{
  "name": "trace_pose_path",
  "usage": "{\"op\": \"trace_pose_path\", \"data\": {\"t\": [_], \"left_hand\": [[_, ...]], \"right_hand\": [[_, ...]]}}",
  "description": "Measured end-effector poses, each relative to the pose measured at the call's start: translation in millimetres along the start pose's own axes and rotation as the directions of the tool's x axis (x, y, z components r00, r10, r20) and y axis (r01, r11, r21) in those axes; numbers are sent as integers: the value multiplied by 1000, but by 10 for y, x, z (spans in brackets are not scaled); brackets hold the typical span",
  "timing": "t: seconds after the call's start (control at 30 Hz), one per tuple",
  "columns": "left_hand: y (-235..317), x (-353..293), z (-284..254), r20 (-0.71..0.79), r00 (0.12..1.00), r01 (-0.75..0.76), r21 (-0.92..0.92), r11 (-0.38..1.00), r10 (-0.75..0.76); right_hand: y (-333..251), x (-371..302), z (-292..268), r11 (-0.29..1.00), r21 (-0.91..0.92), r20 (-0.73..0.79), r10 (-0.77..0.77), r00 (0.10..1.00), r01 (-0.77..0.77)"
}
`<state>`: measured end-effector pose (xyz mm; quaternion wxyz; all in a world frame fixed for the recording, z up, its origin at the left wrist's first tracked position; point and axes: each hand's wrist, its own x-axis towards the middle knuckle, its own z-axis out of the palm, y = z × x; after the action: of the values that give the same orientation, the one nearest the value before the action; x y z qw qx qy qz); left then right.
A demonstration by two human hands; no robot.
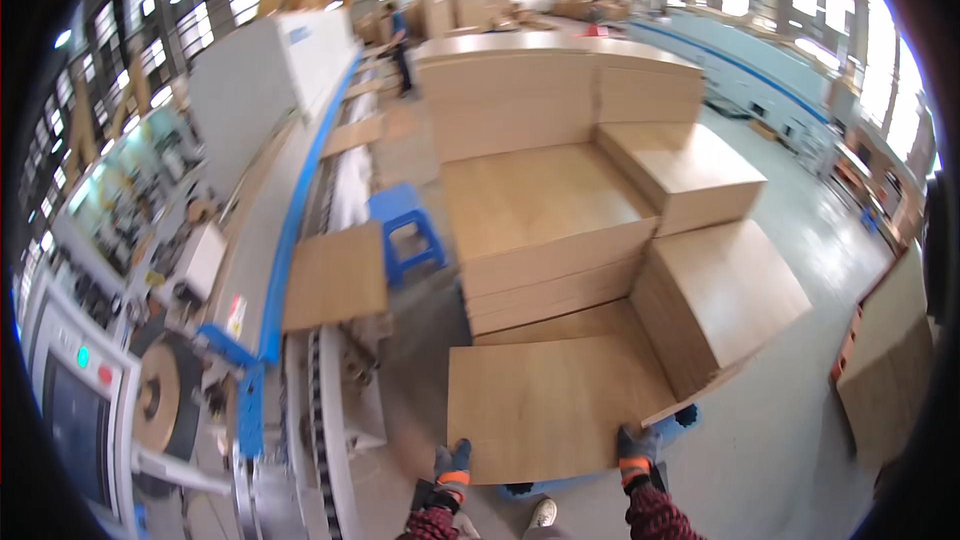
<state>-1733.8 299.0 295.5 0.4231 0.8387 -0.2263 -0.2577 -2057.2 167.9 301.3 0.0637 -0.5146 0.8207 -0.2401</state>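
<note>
Near the bottom of the view, the person holds a flat wooden panel (550,405) by its near edge, one hand at each lower corner. The left hand (452,467) wears a grey glove with an orange cuff, and its fingers are closed over the edge of the panel, pinching it. The right hand (634,452) has the same kind of glove and grips the edge at the other corner in the same way. Both sleeves are dark red with a pattern. One light shoe (543,512) of the person shows between the arms, on the grey floor.

The panel lies almost level, low in front of the person, and its far edge reaches the foot of the stacks of panels (545,210). These stacks rise like steps, the highest ones further away. A lower stack (720,290) stands just beside the panel on the right.

On the left runs a long machine (270,190) with a blue stripe, and another wooden board (335,275) rests on its conveyor. A control screen (70,410) with coloured buttons is at the near end of it. A blue plastic stool (405,230) stands between the machine and the stacks. Far away, another person (402,45) stands near the end of the machine.
</note>
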Motion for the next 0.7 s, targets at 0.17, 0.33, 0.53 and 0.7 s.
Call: {"op": "trace_pose_path", "data": {"t": [0.17, 0.33, 0.53, 0.7], "left_hand": [[-140, -706, -1152, -115, 988, 115, 110, 987, -102], [-250, -1300, -2060, -438, 885, 200, 50, 979, -159], [-723, -1601, -2801, -690, 714, 434, 572, 696, 121], [-818, -1653, -2703, -463, 823, 111, 699, 706, 329]], "right_hand": [[212, -582, 18, 976, 161, 666, 1, 746, -145], [-54, -1368, 267, 994, -18, 728, -61, 682, 108], [-510, -2304, 299, 971, 237, 813, -213, 542, 27], [-873, -2793, 27, 806, 555, 802, -455, 388, -204]]}}
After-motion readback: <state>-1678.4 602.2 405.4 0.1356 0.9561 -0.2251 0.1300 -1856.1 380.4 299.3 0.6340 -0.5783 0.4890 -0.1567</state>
